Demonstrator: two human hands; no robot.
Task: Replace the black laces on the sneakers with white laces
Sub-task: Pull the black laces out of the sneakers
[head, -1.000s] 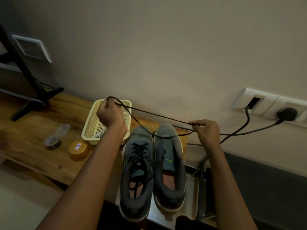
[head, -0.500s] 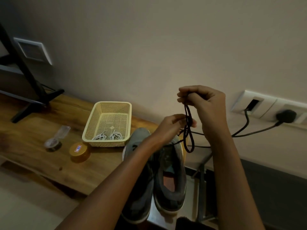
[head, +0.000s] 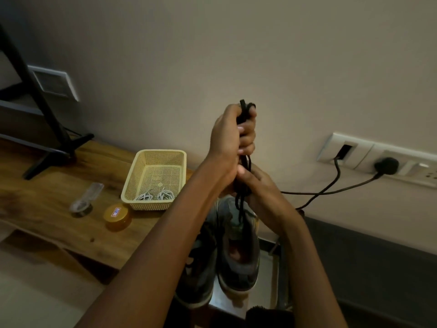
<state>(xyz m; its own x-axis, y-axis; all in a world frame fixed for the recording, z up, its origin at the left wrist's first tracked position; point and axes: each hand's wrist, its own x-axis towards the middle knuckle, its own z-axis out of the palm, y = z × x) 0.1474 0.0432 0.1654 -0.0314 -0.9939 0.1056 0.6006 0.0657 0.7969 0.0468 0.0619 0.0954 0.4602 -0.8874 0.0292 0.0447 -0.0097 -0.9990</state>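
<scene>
**Left hand** (head: 227,136): raised above and to the right of the basket (head: 160,153). Its fingers are clenched round the upper part of a gathered black lace (head: 243,110), and a short loop stands out above the fist.

**Right hand** (head: 262,188): right of the basket, directly beneath the left hand. It is curled round the same lace lower down, and the loose ends hang below it over the sneakers.

**Grey sneakers** (head: 238,245): a pair, side by side, right of the basket and nearer the camera, toes toward the wall. The left forearm partly hides the left one. Their lacing is too dim to make out.

**Basket**: cream mesh plastic, standing on the wooden counter (head: 47,197).

**White laces** (head: 155,196): two coiled bundles inside the basket, at its near end.

**Orange round tin** (head: 117,215): on the counter, just left of the basket's near corner.

**Clear plastic piece** (head: 86,201): further left of the basket, beyond the tin.

**Black stand** (head: 62,138): well left of the basket.

**Wall socket panel** (head: 354,152): well right of the basket, with a black plug (head: 386,165) seated in it and cables trailing down.
</scene>
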